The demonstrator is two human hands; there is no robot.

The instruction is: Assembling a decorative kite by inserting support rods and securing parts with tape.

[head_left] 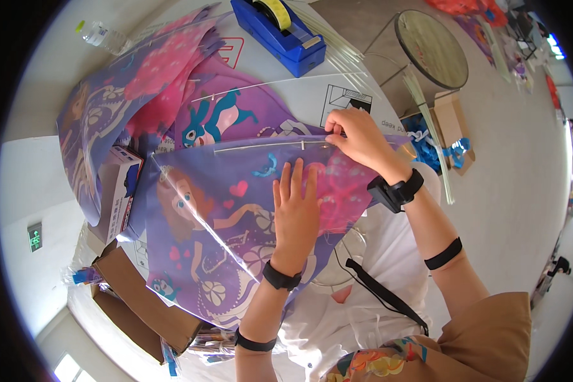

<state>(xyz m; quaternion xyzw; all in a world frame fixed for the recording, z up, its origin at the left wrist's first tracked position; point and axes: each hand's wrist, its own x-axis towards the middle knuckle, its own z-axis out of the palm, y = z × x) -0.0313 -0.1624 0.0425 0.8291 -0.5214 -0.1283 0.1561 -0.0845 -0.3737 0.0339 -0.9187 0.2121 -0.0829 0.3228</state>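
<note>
A purple printed kite [226, 191] with a cartoon figure, pink hearts and white flowers lies spread in front of me. A thin white rod [254, 148] runs along its upper edge, with a small white clip near the middle. My left hand [297, 207] rests flat on the kite, fingers stretched out below that edge. At the right part of the same edge, my right hand [358, 141] is closed, thumb and fingers pinching the kite; whether the rod is also between them is hidden. Another kite with a teal cartoon animal [216, 121] lies beneath the upper edge.
More folded printed kites [165, 70] pile up at the left. A blue tape dispenser [286, 41] stands at the far side beside thin pale rods [340, 54]. A plastic bottle [105, 37], a cardboard box [149, 312] and a round stool [431, 49] surround the table.
</note>
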